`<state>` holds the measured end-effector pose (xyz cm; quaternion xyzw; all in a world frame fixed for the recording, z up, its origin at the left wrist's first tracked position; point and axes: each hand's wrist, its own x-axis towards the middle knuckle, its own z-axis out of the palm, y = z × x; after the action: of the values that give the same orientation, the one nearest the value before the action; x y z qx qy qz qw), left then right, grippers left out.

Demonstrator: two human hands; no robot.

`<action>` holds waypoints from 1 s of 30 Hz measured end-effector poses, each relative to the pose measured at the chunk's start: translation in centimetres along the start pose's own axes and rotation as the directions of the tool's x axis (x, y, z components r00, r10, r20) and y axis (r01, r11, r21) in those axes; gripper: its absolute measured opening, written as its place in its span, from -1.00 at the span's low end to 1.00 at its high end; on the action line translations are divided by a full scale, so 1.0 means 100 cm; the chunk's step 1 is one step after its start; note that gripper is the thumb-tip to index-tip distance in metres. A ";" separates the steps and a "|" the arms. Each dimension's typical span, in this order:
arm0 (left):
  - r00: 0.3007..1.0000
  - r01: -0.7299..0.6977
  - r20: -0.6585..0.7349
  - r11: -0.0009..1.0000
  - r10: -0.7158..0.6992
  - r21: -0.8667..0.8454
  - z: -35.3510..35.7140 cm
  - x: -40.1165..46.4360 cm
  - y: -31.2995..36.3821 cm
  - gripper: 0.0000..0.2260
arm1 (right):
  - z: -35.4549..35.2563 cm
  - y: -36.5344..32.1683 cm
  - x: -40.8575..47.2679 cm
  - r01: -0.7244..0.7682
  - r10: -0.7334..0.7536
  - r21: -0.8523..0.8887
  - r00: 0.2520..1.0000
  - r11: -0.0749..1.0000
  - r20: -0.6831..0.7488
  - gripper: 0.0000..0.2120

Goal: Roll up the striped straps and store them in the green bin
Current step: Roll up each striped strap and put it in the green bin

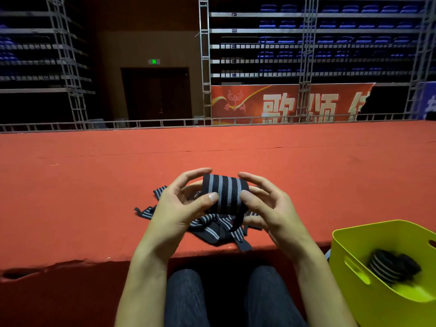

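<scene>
Both hands pinch a rolled striped strap (224,193) between them, left hand (181,206) and right hand (269,208) at its sides. Loose straps (212,228) lie beneath. Soft, light, springy: hold across the coil. Green bin (354,251) lower right

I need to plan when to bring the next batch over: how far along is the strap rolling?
Done: at least one rolled strap already lies in the green bin. In hand: the left hand and right hand hold a nearly finished striped roll, its dark tail end hanging loose. Left: a tangle of unrolled straps on the red carpet; how many, I cannot tell.
</scene>
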<state>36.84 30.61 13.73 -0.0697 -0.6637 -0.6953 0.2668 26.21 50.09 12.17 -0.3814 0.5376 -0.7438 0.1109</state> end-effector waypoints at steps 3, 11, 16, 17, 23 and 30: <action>0.999 -0.017 0.048 1.000 0.016 0.022 -0.002 -0.001 -0.002 -0.48 | 0.001 -0.001 -0.001 0.036 -0.036 -0.034 0.999 0.999 -0.007 -0.44; 0.996 -0.031 0.090 0.988 0.017 0.151 -0.004 -0.004 0.004 -0.51 | 0.001 0.004 0.000 0.126 -0.126 -0.065 0.992 0.990 0.012 -0.33; 0.998 -0.058 0.051 0.979 0.049 0.194 -0.002 0.000 0.003 -0.53 | 0.003 0.006 0.006 0.147 -0.146 -0.145 0.989 0.978 0.017 -0.33; 0.997 -0.065 0.040 0.980 0.058 0.188 -0.002 0.001 0.003 -0.53 | 0.004 0.006 0.007 0.148 -0.147 -0.153 0.989 0.977 0.017 -0.31; 0.992 -0.110 -0.044 0.983 0.118 0.144 0.006 0.004 -0.007 -0.50 | -0.001 0.007 0.013 0.091 -0.096 -0.294 0.995 0.951 -0.001 -0.26; 0.991 -0.109 -0.056 0.983 0.119 0.144 0.034 0.015 -0.045 -0.44 | -0.038 0.001 0.008 0.072 -0.082 -0.382 0.997 0.921 -0.011 -0.29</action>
<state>32.57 33.38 10.82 -0.0662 -0.6971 -0.6322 0.3317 23.00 52.31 11.90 -0.4063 0.6580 -0.6340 -0.0019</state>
